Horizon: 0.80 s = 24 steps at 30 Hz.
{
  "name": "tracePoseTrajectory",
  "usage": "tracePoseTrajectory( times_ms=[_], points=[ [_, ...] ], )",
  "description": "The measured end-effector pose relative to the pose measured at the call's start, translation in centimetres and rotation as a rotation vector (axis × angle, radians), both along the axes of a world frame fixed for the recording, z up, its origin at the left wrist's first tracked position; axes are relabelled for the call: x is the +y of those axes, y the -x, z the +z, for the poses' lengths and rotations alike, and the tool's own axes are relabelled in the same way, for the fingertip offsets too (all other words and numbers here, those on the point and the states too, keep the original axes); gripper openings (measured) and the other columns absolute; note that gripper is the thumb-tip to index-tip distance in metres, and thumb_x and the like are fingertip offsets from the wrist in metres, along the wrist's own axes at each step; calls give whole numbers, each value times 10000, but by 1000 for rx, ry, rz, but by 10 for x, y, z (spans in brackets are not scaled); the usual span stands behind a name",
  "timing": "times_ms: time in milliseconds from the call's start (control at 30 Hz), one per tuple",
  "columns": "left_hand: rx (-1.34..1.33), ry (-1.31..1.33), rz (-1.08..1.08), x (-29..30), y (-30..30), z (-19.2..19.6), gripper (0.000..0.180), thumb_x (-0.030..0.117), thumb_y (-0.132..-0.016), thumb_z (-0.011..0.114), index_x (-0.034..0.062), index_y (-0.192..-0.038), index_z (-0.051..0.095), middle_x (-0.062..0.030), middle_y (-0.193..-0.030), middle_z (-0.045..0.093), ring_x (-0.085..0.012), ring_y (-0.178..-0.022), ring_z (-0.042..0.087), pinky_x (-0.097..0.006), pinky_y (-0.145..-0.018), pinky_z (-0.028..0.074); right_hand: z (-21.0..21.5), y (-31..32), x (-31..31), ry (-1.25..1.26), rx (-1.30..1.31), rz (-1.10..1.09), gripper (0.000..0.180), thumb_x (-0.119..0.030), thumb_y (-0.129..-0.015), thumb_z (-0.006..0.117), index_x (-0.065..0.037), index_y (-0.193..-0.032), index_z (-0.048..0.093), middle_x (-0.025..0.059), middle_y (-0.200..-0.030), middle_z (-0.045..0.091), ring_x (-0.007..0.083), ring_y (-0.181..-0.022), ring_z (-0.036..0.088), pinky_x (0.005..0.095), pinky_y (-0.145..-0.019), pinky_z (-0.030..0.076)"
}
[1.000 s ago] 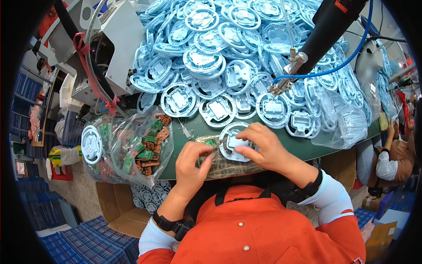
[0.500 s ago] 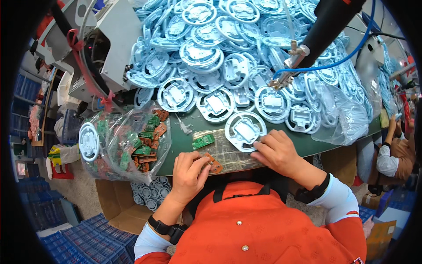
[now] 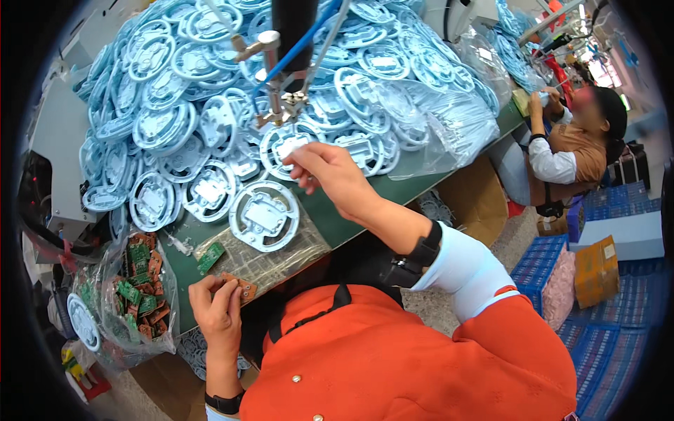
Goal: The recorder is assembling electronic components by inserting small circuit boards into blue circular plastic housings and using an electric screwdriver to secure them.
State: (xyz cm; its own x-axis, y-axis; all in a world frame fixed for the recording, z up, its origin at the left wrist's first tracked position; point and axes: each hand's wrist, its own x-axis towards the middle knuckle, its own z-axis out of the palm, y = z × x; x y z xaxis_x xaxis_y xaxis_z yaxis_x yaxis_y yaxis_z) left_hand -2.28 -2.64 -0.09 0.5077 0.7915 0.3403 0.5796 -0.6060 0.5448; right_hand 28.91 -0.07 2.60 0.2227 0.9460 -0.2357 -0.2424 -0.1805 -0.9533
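My left hand (image 3: 216, 309) is at the near edge of the bench, pinching a small orange-brown circuit board (image 3: 243, 287). Just beyond that lies a green circuit board (image 3: 210, 258). On the taped mat (image 3: 298, 249), a light-blue plastic steering-wheel-shaped part (image 3: 265, 216) rests flat, with neither hand touching it. My right hand (image 3: 330, 175) is raised past this part, its fingers loosely bent and apart, with nothing visible in them. Its fingertips are just below the metal nozzle fitting (image 3: 281, 105) of a hanging black tool (image 3: 293, 35).
A large heap of light-blue wheel parts (image 3: 189, 63) covers the far bench. At left, a clear plastic bag (image 3: 158, 330) holds several green and orange-brown boards. A blue air hose (image 3: 298, 49) hangs by the tool. Another person (image 3: 572, 140) works at right, near stacked blue crates (image 3: 537, 274).
My view has swung right. My right hand has left the wheel part on the mat and risen toward the hanging tool. My left hand still pinches the orange-brown board.
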Motion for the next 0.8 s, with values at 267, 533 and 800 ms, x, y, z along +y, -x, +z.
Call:
tracePoseTrajectory(
  times_ms=[267,533,800],
  points=[
    [-117,-40,15,7,-1,13,247,-58,-740,774,33,-962,717,-125,-1057,610,-274,-904,602,-350,-750,513,-8,-3,-40,-607,-1455,569,494,-39,-739,698,-141,-1218,637,113,-1337,545,318,-1132,554,430,-894,446],
    [-165,-32,11,18,-2,18,258,-40,-724,795,45,-957,720,-125,-1064,629,-300,-964,625,-374,-786,516,-6,6,-44,-740,-1481,595,384,-103,-759,697,-124,-1141,670,96,-1229,605,252,-983,600,370,-769,473],
    [-50,-109,32,13,2,15,243,7,-721,804,72,-933,704,-73,-927,627,-278,-866,583,-387,-752,449,-12,7,-43,-745,-1441,581,354,-101,-785,666,-100,-1139,668,97,-1159,622,243,-925,600,357,-747,476]
  ],
)
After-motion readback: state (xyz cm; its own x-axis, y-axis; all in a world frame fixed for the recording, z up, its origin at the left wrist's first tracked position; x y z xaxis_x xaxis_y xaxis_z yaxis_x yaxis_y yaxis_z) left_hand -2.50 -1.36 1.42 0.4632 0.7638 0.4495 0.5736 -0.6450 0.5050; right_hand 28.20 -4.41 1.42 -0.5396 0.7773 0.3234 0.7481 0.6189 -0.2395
